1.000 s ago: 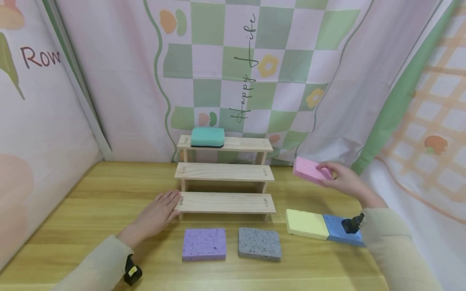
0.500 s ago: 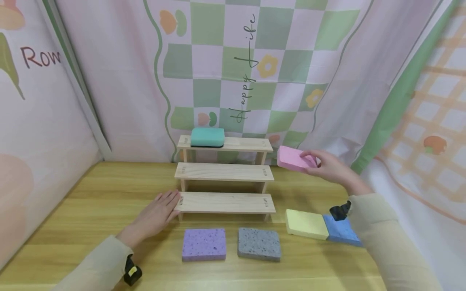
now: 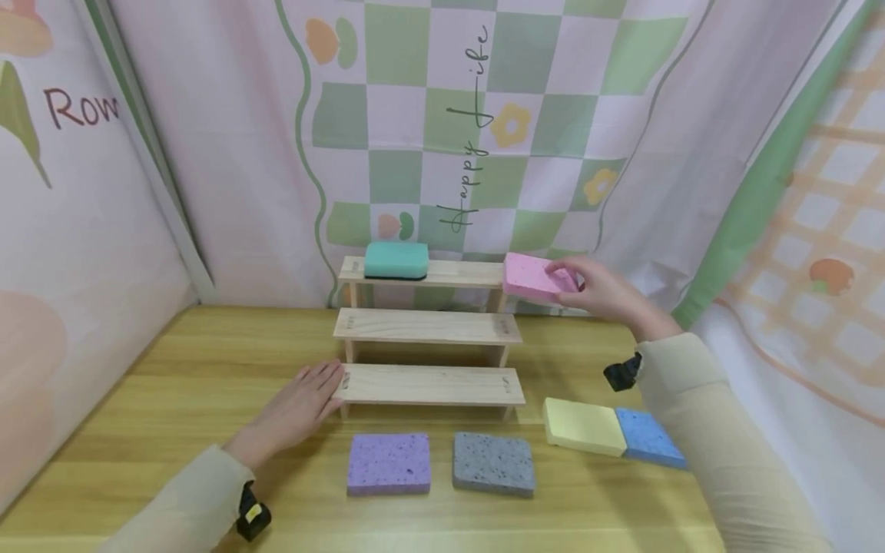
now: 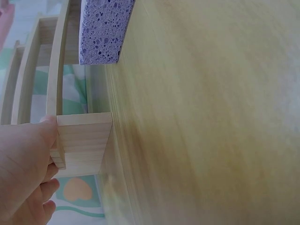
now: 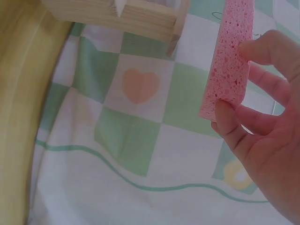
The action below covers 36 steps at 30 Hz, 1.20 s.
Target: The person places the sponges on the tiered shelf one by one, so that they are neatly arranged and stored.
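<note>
My right hand [image 3: 601, 288] pinches a pink sponge [image 3: 535, 278] between thumb and fingers. The sponge is raised at the right end of the top step of a three-tier wooden shelf [image 3: 429, 326], overlapping that end in the head view. In the right wrist view, the pink sponge [image 5: 229, 61] shows its porous narrow side, with fingertips along its edges. My left hand [image 3: 297, 403] holds the left end of the lowest step; in the left wrist view its thumb lies on the board's front edge and its fingers bend around the end. A teal sponge [image 3: 396, 261] with a dark underside sits on the top step, left side.
In front of the shelf lie a purple sponge [image 3: 389, 464] and a grey sponge [image 3: 493, 464], spaced apart. To the right, a yellow sponge [image 3: 584, 427] abuts a blue sponge [image 3: 648, 438], partly covered by the right sleeve. A patterned curtain [image 3: 456, 115] hangs close behind the shelf.
My right hand has carried the pink sponge left and upward, from over the table at right to the top step's right end. The left hand has stayed in place.
</note>
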{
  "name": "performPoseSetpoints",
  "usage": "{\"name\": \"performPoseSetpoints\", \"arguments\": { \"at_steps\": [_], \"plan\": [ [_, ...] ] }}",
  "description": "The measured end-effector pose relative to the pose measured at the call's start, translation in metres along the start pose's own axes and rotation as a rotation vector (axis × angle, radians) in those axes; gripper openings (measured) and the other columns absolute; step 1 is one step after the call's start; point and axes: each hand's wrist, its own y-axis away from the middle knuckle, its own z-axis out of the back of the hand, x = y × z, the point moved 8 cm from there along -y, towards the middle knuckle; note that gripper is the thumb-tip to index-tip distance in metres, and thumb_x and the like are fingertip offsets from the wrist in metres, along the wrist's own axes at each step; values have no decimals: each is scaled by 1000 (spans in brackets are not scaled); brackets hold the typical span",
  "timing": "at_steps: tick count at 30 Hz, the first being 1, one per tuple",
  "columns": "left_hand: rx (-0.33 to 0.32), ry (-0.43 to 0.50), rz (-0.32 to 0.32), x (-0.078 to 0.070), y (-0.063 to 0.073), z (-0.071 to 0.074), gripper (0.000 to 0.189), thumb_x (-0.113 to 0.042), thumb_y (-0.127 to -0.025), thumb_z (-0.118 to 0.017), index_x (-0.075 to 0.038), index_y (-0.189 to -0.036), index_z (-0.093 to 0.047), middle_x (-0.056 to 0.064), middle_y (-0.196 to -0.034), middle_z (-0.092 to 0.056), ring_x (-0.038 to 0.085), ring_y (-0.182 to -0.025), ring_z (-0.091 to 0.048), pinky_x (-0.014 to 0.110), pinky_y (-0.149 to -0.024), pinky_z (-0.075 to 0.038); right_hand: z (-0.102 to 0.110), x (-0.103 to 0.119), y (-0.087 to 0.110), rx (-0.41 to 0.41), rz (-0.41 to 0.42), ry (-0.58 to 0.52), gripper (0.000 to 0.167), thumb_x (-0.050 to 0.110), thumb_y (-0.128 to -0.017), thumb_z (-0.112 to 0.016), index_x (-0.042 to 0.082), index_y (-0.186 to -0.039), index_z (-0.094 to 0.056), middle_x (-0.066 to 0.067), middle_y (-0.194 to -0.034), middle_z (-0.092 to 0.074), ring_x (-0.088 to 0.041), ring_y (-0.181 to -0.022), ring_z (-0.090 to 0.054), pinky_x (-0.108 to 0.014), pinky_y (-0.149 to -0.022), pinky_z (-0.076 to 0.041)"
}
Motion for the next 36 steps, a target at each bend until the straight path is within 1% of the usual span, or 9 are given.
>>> {"name": "performPoseSetpoints", "arguments": {
  "at_steps": [5, 8, 13, 19, 22, 26, 30, 36],
  "plan": [
    [-9, 3, -4, -1, 0, 2, 51, -23, -97, -47, 11, -133, -38, 27, -137, -36, 40, -126, -34, 52, -105, -24, 4, 10, -13, 9, -12, -15, 42, 9, -84, -64, 1, -123, -52, -24, -124, -49, -35, -101, -48, -53, -82, -40],
    [-11, 0, -9, -1, -1, 3, 50, -23, -97, -47, 11, -133, -39, 27, -137, -37, 41, -126, -34, 52, -104, -24, 5, 14, -22, 6, -25, -19, 43, 7, -83, -65, 1, -123, -53, -22, -121, -52, -33, -99, -48, -52, -82, -41],
    [-14, -2, -13, -1, -1, 1, 51, -24, -97, -47, 11, -133, -39, 27, -137, -37, 41, -125, -35, 53, -104, -25, 5, 19, -33, -1, -28, -33, 44, 7, -82, -66, 1, -124, -53, -21, -125, -50, -34, -106, -47, -53, -87, -40],
    [-8, -3, -4, 1, -1, 0, 51, -24, -97, -47, 11, -133, -39, 26, -137, -37, 40, -126, -34, 52, -104, -24, 5, 25, -45, -13, 1, -48, 43, 6, -82, -66, 1, -123, -53, -20, -126, -49, -33, -105, -46, -52, -88, -38],
    [-5, -4, -2, 1, -1, -1, 51, -24, -97, -47, 10, -133, -39, 26, -138, -37, 40, -126, -34, 52, -104, -24, 2, 28, -51, -10, 8, -51, 44, 7, -81, -66, 1, -122, -54, -20, -127, -48, -33, -109, -45, -52, -91, -36],
    [-6, -1, -4, 0, -1, -1, 51, -24, -97, -48, 11, -133, -39, 26, -137, -37, 40, -126, -34, 52, -104, -25, -3, 30, -59, 2, -5, -28, 46, 9, -81, -67, 3, -124, -54, -19, -131, -46, -34, -115, -43, -53, -96, -34],
    [-8, 2, -5, 0, -1, 0, 51, -23, -97, -48, 11, -133, -39, 26, -137, -37, 40, -126, -34, 52, -104, -25, -10, 34, -64, 15, -13, -4, 46, 9, -81, -67, 5, -125, -54, -18, -130, -47, -34, -115, -44, -52, -96, -35],
    [-9, -4, -6, 0, -1, 0, 51, -23, -97, -48, 11, -133, -39, 26, -137, -37, 40, -126, -34, 52, -104, -24, -18, 41, -72, 27, 7, -21, 46, 6, -80, -68, 2, -124, -54, -19, -129, -48, -34, -116, -44, -51, -98, -34]
  ]
}}
